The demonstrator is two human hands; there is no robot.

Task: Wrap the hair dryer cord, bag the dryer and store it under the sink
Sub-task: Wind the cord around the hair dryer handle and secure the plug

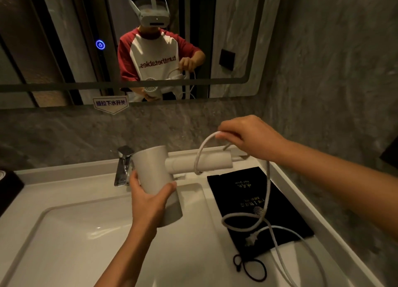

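Both hands are engaged: the hair dryer (pixel 153 168) is gripped by its barrel in the left hand (pixel 148 200) above the sink basin (pixel 75 232), its handle pointing rightward. The cord (pixel 268 185) is pinched just above that handle by the nearer right hand (pixel 249 135), with slack draped over the black drawstring bag (pixel 287 218).

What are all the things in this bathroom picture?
sink: 1, white, set in the counter
tap: 1, silver, behind the sink
mirror: 1, dark-edged, on the wall above the tap
bag: 1, black, on the counter right of the sink
drawstring: 1, black, on the counter near the bag
hair dryer: 1, white, held above the sink
cord: 1, white, looped over the dryer's handle, trailing across the bag
left hand: 1, grips the dryer's barrel
right hand: 1, pinches the cord
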